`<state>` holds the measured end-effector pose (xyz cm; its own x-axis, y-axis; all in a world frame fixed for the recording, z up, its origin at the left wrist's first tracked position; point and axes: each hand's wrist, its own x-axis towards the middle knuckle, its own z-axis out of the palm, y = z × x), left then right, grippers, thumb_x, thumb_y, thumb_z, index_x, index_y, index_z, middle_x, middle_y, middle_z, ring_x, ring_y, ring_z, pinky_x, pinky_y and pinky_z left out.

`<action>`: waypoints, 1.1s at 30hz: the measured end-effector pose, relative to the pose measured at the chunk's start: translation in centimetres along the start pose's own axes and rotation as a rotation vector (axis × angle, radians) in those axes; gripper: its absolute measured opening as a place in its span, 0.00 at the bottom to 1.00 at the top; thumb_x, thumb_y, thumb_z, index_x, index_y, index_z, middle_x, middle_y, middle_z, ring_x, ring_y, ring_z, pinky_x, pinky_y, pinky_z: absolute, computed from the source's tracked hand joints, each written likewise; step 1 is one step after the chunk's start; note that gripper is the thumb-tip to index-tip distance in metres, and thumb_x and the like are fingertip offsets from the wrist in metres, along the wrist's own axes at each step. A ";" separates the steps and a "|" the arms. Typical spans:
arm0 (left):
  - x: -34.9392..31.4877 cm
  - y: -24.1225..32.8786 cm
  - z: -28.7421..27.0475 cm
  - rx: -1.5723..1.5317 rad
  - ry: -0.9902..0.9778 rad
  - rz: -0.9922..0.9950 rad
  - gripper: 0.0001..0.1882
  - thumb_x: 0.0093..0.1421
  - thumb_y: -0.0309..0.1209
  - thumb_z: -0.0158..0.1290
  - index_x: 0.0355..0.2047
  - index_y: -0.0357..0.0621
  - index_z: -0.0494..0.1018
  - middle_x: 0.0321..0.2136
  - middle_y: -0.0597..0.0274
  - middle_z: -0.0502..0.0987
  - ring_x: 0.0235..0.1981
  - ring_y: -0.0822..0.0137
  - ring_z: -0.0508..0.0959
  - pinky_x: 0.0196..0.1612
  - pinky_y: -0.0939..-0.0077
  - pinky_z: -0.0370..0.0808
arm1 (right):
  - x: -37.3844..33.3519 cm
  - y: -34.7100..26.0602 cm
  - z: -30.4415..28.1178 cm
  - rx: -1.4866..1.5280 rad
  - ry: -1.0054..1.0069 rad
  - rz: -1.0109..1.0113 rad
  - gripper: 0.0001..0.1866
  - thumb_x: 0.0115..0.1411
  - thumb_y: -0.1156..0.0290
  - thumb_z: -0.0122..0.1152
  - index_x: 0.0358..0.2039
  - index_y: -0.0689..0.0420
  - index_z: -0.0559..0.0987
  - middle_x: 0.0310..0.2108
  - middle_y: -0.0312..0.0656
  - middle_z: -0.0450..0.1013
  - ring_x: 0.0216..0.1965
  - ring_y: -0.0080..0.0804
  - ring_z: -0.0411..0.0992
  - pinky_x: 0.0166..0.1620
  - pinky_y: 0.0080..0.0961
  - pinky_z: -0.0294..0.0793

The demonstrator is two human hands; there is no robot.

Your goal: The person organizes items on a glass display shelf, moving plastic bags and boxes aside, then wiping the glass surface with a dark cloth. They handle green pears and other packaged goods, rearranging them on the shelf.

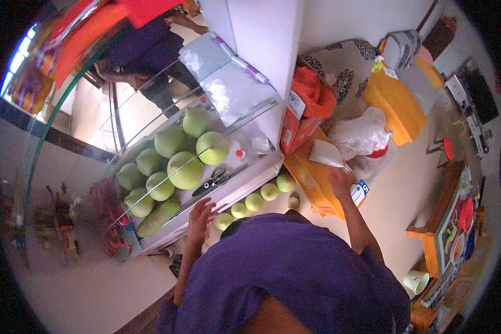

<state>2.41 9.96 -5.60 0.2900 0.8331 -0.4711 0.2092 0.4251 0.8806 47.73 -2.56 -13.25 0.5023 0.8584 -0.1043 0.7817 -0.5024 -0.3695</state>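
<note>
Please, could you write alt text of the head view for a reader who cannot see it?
An open left hand is beside a white counter bearing green pomelos and scissors. The right hand is close to a white packet at an orange wooden bench. More pomelos sit in a row lower down.

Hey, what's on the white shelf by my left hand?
Round green fruits, a long green one, scissors and a red-capped bottle. The shelf under the fruits is covered, so I can't see it.
</note>
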 end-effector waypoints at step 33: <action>14.4 17.1 3.0 0.877 0.487 0.775 0.27 0.50 0.49 0.54 0.44 0.44 0.68 0.37 0.50 0.74 0.41 0.52 0.72 0.47 0.61 0.63 | 10.4 -28.6 -10.2 0.295 0.086 -0.333 0.19 0.52 0.54 0.58 0.32 0.59 0.73 0.27 0.44 0.73 0.26 0.36 0.73 0.31 0.32 0.74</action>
<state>13.00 28.17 2.57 0.2792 0.8807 0.3825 0.7395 -0.4514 0.4994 34.36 19.67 5.70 0.2803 0.9500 0.1373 0.7732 -0.1387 -0.6188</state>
